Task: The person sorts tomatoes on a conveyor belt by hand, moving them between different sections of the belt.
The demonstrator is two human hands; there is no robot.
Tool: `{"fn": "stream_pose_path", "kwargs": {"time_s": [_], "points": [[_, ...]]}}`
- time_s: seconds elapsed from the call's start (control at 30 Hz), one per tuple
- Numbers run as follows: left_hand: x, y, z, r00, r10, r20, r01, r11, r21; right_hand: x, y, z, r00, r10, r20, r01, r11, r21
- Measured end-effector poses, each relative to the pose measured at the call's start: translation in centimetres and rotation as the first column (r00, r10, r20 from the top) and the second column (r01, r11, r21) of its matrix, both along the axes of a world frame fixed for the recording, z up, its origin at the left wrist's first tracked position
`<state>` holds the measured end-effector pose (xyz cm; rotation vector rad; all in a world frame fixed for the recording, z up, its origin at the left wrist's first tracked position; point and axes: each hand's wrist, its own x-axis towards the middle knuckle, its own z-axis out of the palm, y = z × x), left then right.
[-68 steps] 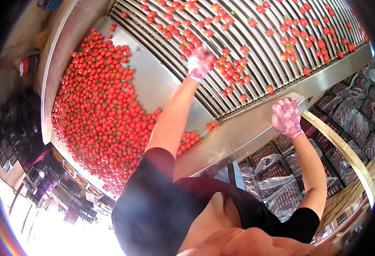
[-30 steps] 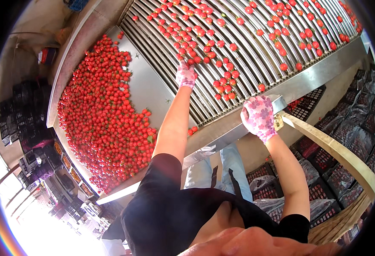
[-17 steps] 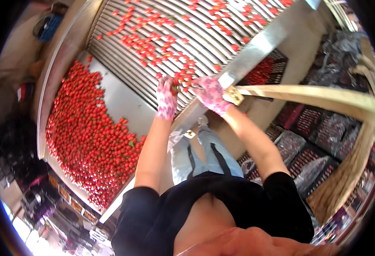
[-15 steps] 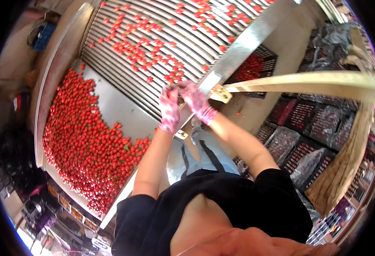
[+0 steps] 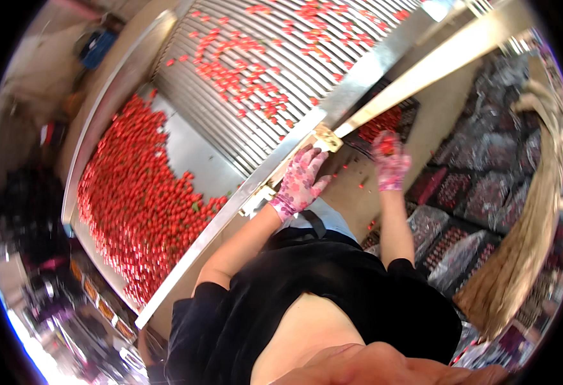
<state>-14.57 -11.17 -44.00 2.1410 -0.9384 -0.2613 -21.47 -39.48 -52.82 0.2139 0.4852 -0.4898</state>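
My left hand (image 5: 302, 181), in a pink floral glove, rests open at the metal edge of the sorting machine (image 5: 374, 64), beside a wooden bracket (image 5: 326, 138). My right hand (image 5: 391, 167), gloved alike, is closed on red tomatoes (image 5: 387, 144) beyond the edge, above a black crate (image 5: 413, 109) with tomatoes in it; how many it holds is unclear. Loose tomatoes (image 5: 230, 77) lie on the steel rollers (image 5: 262, 58). A dense pile of tomatoes (image 5: 127, 192) fills much of the steel tray (image 5: 190, 138) on the left.
A wooden beam (image 5: 422, 64) slants from the machine's edge to the upper right. Black crates (image 5: 477, 183) under clear plastic and brown material (image 5: 506, 269) lie on the right. Another person's arm (image 5: 144, 346) shows at lower left. A blue container (image 5: 92, 50) sits at upper left.
My two hands met at the rollers half a second ago; now they are apart, the left opened on the edge, the right moved rightward past it with tomatoes. The view has shifted.
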Motion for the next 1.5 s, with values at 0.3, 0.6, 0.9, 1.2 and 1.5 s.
{"fn": "stream_pose_path", "kwargs": {"time_s": [0.3,0.6,0.9,1.2,1.5], "points": [[-3.2,22.6,-3.5,0.734,0.665,0.138,-0.675,0.692,0.256,-1.7,-8.8,-9.2,0.351,0.140,-0.926,-0.870,0.414,-0.267],[-7.8,35.2,-7.1,0.362,0.931,-0.051,-0.753,0.325,0.573,10.7,16.6,-0.5,0.907,-0.181,-0.381,-0.305,-0.906,-0.293],[-5.2,47.0,-13.5,0.277,0.940,-0.198,-0.648,0.335,0.684,14.7,23.0,-4.3,0.731,-0.370,-0.573,-0.246,-0.927,0.284],[-1.0,46.8,-19.0,0.232,0.966,-0.117,-0.335,0.192,0.922,14.5,22.3,-3.9,0.726,-0.413,-0.549,-0.275,-0.907,0.319],[8.5,29.6,-23.8,-0.069,-0.277,-0.959,-0.998,0.026,0.064,14.9,23.2,-3.0,0.722,-0.379,-0.578,-0.272,-0.925,0.267]]}}
